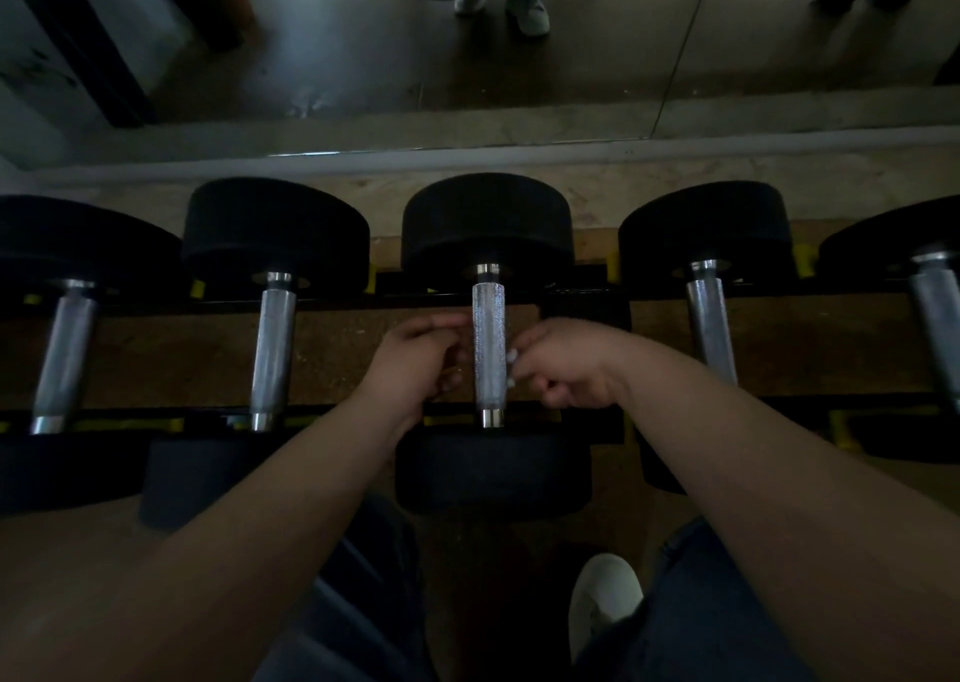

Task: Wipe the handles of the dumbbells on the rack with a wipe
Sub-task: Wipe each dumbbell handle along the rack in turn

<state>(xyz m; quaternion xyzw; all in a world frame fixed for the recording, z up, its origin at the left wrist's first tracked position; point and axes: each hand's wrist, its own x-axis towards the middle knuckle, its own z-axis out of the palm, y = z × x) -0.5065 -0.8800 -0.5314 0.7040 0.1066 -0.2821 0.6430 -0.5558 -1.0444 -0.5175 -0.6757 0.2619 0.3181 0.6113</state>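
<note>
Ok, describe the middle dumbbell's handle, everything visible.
The middle dumbbell's handle is a bright, knurled metal bar with smooth collars at each end, lying on the rack between two black round weights, pointing away from the person. The left hand and right hand flank its near half, fingers curled close; contact is unclear. No wipe shows.

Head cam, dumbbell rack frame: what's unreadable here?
- Wipe: not visible in the head view; the left hand and right hand curl beside the middle knurled steel dumbbell handle, so the fingers may hide it.
- Each hand's grip: cannot tell, fingers are curled underneath in dim light.
- Outermost black round-headed dumbbells: cut off by the frame edges.
- Near black dumbbell heads: markings lost in shadow.
</note>
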